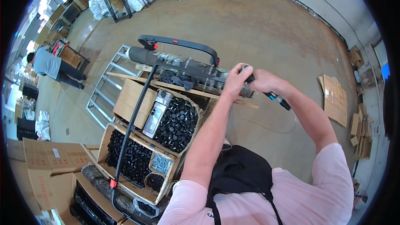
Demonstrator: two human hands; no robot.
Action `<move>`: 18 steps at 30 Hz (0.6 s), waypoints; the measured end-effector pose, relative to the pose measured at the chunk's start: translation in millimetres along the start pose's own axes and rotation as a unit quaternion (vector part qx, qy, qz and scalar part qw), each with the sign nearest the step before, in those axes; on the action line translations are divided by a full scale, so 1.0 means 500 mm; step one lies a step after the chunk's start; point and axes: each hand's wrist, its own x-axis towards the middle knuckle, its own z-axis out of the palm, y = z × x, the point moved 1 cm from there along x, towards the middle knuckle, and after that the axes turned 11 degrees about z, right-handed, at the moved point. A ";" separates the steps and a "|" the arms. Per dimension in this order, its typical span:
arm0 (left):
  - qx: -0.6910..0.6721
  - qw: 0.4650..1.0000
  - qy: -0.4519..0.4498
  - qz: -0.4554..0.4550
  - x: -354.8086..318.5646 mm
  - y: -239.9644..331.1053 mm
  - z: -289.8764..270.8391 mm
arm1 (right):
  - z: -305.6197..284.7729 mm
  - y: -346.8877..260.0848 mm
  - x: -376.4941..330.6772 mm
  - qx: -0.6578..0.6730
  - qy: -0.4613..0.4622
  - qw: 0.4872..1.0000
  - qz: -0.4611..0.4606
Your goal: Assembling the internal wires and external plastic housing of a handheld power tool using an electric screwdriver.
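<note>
Both my hands are raised together beyond the near end of a padded roller. My right hand [265,81] is wrapped around a slim black hand tool [278,98], with a blue band and a grey collar toward its black end; its exact kind is unclear. My left hand [236,79] closes on the tool's other dark end, fingers partly hidden. Left of my arms, a carton of black round caps [178,118] stands beside a silver metal box [155,118]. A nearer carton holds small black parts [129,156], silver screws [161,163] and a small tub of dark pieces [155,181].
A black tubular frame [179,41] with red clips lies across the padded roller [175,64]. Beyond it is a metal ladder-like rack [104,91]. Large cartons [50,162] stand lower left. Flattened cardboard [334,99] lies right. Another person [52,64] bends near a cart.
</note>
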 end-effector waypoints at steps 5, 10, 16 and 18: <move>0.076 0.993 0.049 0.071 0.012 0.128 -0.069 | -0.022 -0.131 -0.015 0.007 0.038 0.996 -0.079; 0.073 0.980 0.152 0.106 0.053 0.289 -0.341 | 0.005 -0.439 0.131 -0.043 -0.014 0.982 -0.183; 0.064 0.962 0.240 0.113 0.141 0.429 -0.575 | 0.023 -0.719 0.257 -0.054 -0.010 0.975 -0.213; 0.070 0.955 0.262 0.118 0.156 0.433 -0.618 | 0.027 -0.765 0.284 -0.082 -0.022 0.977 -0.196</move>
